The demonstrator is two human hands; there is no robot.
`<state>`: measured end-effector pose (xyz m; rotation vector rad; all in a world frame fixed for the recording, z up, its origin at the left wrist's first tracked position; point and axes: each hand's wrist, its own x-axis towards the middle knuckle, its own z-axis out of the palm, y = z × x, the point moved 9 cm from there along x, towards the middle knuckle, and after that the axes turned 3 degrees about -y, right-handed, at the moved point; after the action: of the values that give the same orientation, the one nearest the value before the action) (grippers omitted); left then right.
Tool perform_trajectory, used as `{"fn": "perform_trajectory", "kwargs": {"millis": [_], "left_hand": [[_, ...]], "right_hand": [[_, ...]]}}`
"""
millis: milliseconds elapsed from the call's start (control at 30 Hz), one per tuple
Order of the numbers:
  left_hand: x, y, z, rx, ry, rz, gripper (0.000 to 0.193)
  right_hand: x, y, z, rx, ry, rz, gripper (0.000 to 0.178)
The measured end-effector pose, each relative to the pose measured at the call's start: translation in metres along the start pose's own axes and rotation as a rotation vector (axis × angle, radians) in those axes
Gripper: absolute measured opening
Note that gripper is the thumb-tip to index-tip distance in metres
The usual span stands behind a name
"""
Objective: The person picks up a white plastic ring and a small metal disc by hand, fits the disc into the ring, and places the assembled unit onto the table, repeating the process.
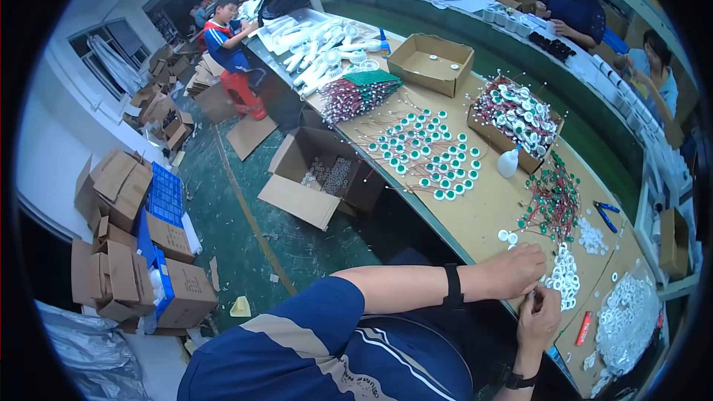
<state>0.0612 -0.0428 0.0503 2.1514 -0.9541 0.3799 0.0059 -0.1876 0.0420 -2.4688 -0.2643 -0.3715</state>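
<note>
The left hand (516, 269) and right hand (540, 315), at the frame's lower right, had curled fingers; whether they gripped anything was unclear. White rings (566, 278) lay heaped just beside them.

On the workbench (483, 215), rings (566, 281) lie right of the left hand (514, 271) (pliers (607, 208) beyond).

White rings (564, 276) at 4 o'clock from view centre; red tube (584, 328) also 4. Green pieces (549, 197) with red wires, 3. Blue pliers (607, 215), 3. White discs (438, 168), green centres, 2. Boxed heap (520, 108), 2: probably white, red-wired, too tangled. Navy shirt (312, 360), tan band, 6.
</note>
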Motion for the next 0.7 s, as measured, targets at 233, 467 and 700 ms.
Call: {"fn": "perform_trajectory", "kwargs": {"millis": [233, 467, 700], "left_hand": [[0.0, 0.009, -0.012, -0.045, 0.049, 0.048, 0.014], [-0.002, 0.013, -0.008, -0.002, 0.06, 0.043, 0.01], [-0.003, 0.011, -0.011, 0.022, 0.064, 0.027, 0.011]], "right_hand": [[0.0, -0.002, -0.002, 0.024, 0.008, 0.032, 0.016], [0.0, -0.007, -0.006, 0.02, 0.028, 0.005, 0.015], [0.001, -0.003, -0.002, 0.035, 0.011, 0.018, 0.013]]}}
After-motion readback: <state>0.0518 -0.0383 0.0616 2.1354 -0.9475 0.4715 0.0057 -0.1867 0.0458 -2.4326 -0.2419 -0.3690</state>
